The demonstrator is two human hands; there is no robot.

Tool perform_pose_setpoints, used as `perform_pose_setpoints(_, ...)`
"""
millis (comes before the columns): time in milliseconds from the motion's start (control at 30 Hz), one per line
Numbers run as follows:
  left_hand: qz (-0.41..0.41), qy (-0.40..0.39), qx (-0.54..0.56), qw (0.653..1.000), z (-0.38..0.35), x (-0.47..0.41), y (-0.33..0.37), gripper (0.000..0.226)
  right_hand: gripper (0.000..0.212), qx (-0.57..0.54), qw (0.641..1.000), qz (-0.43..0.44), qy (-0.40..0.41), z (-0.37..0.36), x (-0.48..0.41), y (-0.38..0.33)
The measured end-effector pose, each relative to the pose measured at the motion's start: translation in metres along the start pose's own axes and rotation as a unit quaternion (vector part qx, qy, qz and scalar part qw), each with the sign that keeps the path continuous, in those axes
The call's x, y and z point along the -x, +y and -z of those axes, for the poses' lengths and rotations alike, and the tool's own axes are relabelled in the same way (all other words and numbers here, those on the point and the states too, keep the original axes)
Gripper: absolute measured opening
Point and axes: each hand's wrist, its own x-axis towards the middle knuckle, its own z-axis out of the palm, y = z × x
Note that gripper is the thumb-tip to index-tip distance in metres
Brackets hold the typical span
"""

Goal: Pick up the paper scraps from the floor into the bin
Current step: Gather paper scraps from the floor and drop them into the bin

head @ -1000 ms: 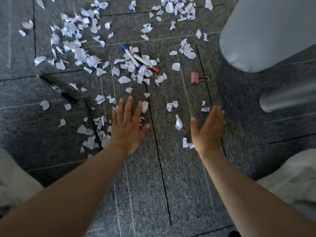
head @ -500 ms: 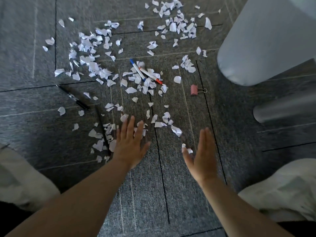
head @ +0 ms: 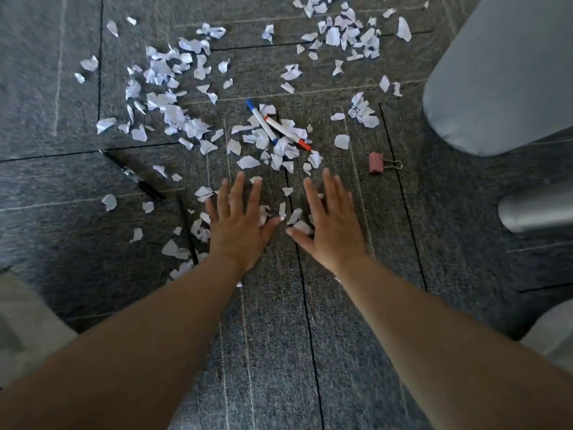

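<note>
White paper scraps (head: 173,100) lie scattered over the grey carpet, thickest at the upper left, top centre and middle. My left hand (head: 240,221) lies flat, palm down, fingers straight, on the carpet with scraps around and under its fingers. My right hand (head: 333,225) lies flat beside it, fingers straight, thumb toward the left hand. A small cluster of scraps (head: 294,217) sits between the two hands. The pale grey bin (head: 502,72) stands at the upper right.
A blue-capped marker (head: 262,121) and a red-capped marker (head: 288,133) lie among the scraps ahead of my hands. A pink binder clip (head: 376,162) lies to the right. A black pen (head: 133,175) and a thin black stick (head: 187,231) lie at left. A metal tube (head: 536,209) is at right.
My right hand turned from edge-on to flat, palm down, and slid left toward the left hand. Scraps between them have bunched closer together. The view shifted nearer the floor.
</note>
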Motion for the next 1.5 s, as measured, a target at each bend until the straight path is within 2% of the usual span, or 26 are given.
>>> perform_pose_setpoints(67, -0.036, 0.026, 0.003, 0.999, 0.001, 0.0, -0.004, 0.058, 0.068, 0.001, 1.0, 0.028, 0.004, 0.005, -0.012, -0.007)
perform_pose_setpoints(167, -0.081, 0.098, 0.004, 0.992, -0.004, 0.008, -0.007, 0.029, 0.03, 0.008, 0.99, 0.085, 0.108, -0.002, -0.004, -0.018)
perform_pose_setpoints(233, -0.088, 0.098, 0.017, 0.991, -0.003, 0.011, -0.005, 0.023, 0.019, 0.004, 0.987, 0.098, 0.128, -0.007, 0.01, -0.018)
perform_pose_setpoints(367, -0.081, 0.016, 0.038, 0.996, 0.004, 0.016, 0.002, 0.022, 0.018, -0.033, 0.99, 0.105, 0.093, -0.004, 0.036, -0.003)
perform_pose_setpoints(467, -0.081, 0.001, 0.056, 0.995, 0.025, 0.03, 0.01, 0.026, 0.015, -0.061, 0.992, 0.081, 0.074, 0.025, 0.053, 0.006)
perform_pose_setpoints(567, -0.071, 0.002, 0.063, 0.995, 0.066, 0.048, 0.025, 0.028, 0.013, -0.076, 0.99, 0.068, 0.098, 0.073, 0.067, 0.003)
perform_pose_setpoints(733, -0.049, 0.042, 0.075, 0.995, 0.171, 0.086, 0.061, 0.027, 0.012, -0.109, 0.982, 0.077, 0.135, 0.169, 0.093, -0.018)
perform_pose_setpoints(867, -0.048, 0.095, 0.076, 0.991, 0.252, 0.134, 0.079, 0.029, 0.02, -0.083, 0.987, 0.065, 0.121, 0.238, 0.128, -0.049)
perform_pose_setpoints(967, -0.063, 0.137, 0.075, 0.986, 0.294, 0.174, 0.083, 0.03, 0.021, -0.082, 0.984, 0.07, 0.14, 0.274, 0.16, -0.072)
perform_pose_setpoints(1033, -0.07, 0.163, 0.078, 0.981, 0.308, 0.198, 0.084, 0.03, 0.021, -0.09, 0.98, 0.078, 0.159, 0.287, 0.181, -0.085)
perform_pose_setpoints(1200, -0.069, 0.169, 0.089, 0.979, 0.32, 0.226, 0.087, 0.029, 0.021, -0.104, 0.972, 0.062, 0.202, 0.302, 0.213, -0.096)
perform_pose_setpoints(1500, -0.104, 0.143, 0.093, 0.98, 0.337, 0.192, 0.121, 0.029, 0.019, -0.085, 0.964, -0.004, 0.252, 0.336, 0.221, -0.062)
